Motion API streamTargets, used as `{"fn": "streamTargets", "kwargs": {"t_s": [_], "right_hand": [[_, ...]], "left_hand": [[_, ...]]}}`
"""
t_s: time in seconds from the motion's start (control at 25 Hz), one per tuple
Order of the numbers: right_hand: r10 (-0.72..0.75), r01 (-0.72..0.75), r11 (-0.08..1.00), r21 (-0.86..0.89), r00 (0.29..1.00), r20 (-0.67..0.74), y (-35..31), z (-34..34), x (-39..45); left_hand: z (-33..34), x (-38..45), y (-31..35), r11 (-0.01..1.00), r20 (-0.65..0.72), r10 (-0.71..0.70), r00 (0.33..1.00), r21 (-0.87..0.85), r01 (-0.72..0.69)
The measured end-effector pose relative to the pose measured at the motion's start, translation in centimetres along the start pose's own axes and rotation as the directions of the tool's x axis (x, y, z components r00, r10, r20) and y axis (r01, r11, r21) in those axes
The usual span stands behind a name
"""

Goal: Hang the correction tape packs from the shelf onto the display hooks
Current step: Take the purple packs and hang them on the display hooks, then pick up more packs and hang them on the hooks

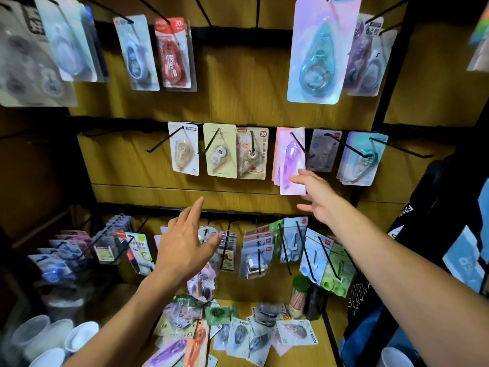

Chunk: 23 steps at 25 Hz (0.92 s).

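Loose correction tape packs [238, 332] lie in a heap on the wooden shelf [325, 348] at the bottom. A pink-purple pack [289, 160] hangs on a black hook [297, 141] in the middle row. My right hand [316, 194] reaches up with straight fingers, its fingertips at the lower right edge of that pack. My left hand [185, 242] is raised in front of the lower row, fingers spread and holding nothing. More packs hang on the middle row [221, 151] and the top row [174, 53].
Empty black hooks [164, 140] stick out at the left of the middle row and at its right end [402, 148]. White cups [55, 337] stand at lower left. A green-capped jar [299, 295] stands on the shelf's right. A dark bag [436, 260] hangs at the right.
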State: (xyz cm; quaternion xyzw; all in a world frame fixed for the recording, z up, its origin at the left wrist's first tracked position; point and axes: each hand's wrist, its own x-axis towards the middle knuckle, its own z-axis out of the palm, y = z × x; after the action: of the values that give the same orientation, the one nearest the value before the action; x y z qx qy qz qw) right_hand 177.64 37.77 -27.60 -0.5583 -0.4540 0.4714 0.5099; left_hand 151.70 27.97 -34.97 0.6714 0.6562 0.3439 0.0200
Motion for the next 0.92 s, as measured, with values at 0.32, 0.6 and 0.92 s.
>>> {"fn": "streamTargets", "kwargs": {"t_s": [0.32,0.6,0.92], "right_hand": [[-0.171,0.243,0.193,-0.951,0.962,0.211,13.2,-3.6,-8.9],[0.038,0.444,0.004,-0.896,0.895,0.443,24.8,-3.6,-16.6],[0.366,0.36,0.057,-0.931,0.86,0.355,36.1,0.2,-12.9]], "left_hand": [[1.8,-2.6,-1.0,0.96,0.052,-0.141,0.989,-0.238,0.149],[6.8,-8.3,-4.6,0.824,0.057,-0.46,0.886,-0.344,0.45],[17.9,-17.2,-10.7,0.831,0.331,-0.554,0.764,0.162,0.532]]}}
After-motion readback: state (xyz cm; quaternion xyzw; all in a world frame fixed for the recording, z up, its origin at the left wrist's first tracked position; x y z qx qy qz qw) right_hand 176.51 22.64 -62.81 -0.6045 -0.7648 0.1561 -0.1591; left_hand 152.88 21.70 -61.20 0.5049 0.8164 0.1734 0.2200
